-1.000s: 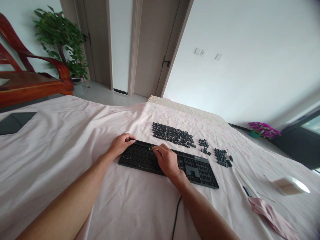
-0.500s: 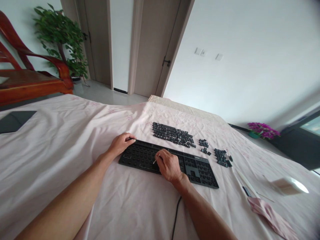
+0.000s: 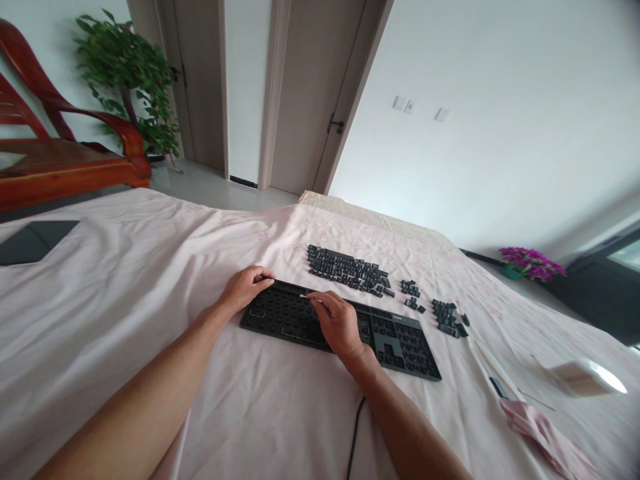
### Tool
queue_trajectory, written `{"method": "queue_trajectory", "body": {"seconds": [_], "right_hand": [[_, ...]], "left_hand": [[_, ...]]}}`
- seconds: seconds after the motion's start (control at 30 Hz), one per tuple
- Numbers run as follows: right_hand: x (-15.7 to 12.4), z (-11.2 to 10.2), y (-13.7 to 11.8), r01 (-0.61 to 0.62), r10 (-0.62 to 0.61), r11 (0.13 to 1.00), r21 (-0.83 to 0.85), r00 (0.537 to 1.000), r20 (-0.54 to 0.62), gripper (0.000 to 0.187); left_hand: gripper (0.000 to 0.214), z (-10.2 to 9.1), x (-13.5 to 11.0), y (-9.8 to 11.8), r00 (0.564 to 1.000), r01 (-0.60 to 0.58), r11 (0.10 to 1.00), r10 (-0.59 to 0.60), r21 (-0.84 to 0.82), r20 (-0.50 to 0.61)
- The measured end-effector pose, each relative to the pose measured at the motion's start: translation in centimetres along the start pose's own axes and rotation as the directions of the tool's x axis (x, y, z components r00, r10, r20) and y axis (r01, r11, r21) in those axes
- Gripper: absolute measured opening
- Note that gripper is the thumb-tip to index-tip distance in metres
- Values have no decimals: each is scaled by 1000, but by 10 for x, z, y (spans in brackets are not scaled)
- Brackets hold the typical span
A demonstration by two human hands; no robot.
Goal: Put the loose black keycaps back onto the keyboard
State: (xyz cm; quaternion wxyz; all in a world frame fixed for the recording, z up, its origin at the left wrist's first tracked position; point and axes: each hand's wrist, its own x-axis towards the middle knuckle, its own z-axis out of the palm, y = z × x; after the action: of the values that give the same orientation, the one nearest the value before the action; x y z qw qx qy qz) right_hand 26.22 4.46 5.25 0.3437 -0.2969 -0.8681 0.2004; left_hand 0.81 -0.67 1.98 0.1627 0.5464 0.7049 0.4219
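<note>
So the keyboard (image 3: 295, 321) is black, full-size, lying flat and a bit slanted on the pale pink sheet (image 3: 270, 400), round key mounts exposed. The swab (image 3: 305, 297)'s thin and pale, tip near the far edge, left of middle; can't tell if it's touching.

Soft, diffuse light brightens the white wall (image 3: 450, 180); glare whitens one end of the clear container (image 3: 583, 378); the right edge blurs and its corners darken.

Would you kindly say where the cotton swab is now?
In the head view, the cotton swab is in the right hand, over the left half of the keyboard, near its far edge.
</note>
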Motion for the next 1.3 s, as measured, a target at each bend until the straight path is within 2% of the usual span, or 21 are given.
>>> {"method": "queue_trajectory", "body": {"seconds": [0.2,0.43,0.7,1.0,1.17,1.3], "right_hand": [[6,11,1,-12,15,997,-82,999,38,21],[4,7,-6,57,-33,974,-219,993,111,24],[3,8,-6,49,-26,968,-248,995,92,24],[-2,-6,-14,167,-136,958,-232,980,146,25],[-5,-7,-10,197,-162,956,-219,972,168,23],[-6,-8,-11,277,-232,934,-227,951,206,25]], "left_hand": [[29,0,0,1,1000,-6,1000,6,2,-3],[28,-1,-1,3,1000,4,1000,-4,5,0],[28,0,-1,3,1000,14,1000,-14,18,-7],[27,0,0,2,1000,4,1000,-4,12,-14],[27,1,1,-1,1000,-2,1000,3,10,-17],[26,2,1,-3,1000,-2,1000,3,12,-20]]}}
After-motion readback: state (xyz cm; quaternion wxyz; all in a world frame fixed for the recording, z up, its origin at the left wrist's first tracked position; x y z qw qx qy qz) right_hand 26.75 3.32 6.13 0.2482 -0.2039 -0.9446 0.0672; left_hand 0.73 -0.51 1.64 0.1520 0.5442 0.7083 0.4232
